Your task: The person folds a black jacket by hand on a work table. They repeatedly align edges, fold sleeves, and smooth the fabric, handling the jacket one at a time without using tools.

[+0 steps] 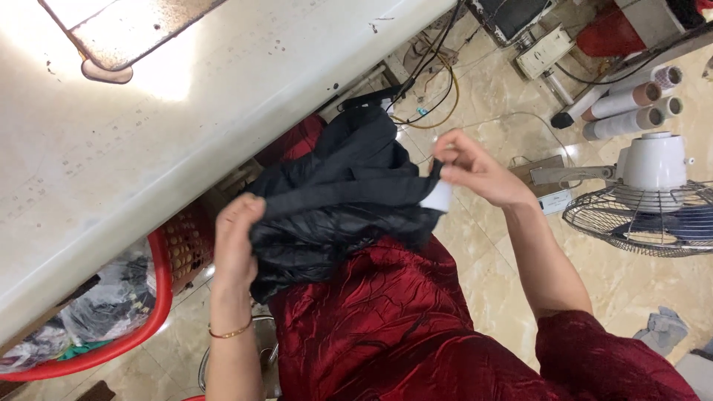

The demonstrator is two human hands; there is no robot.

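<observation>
A crumpled black garment [338,197] lies over my lap, which is covered in dark red fabric [386,319]. My left hand [236,238] grips the garment's left edge, fingers curled into the cloth; a thin gold bangle sits on that wrist. My right hand [475,169] pinches the garment's right end, where a small white tag [438,197] hangs just below my fingers. The garment stretches between both hands beside the edge of a white work table [148,141].
A red plastic basket [160,297] with fabric scraps stands under the table at left. A floor fan [646,200] stands on the tiled floor at right, rolls of material [631,104] behind it. Cables [434,82] trail near the table's end.
</observation>
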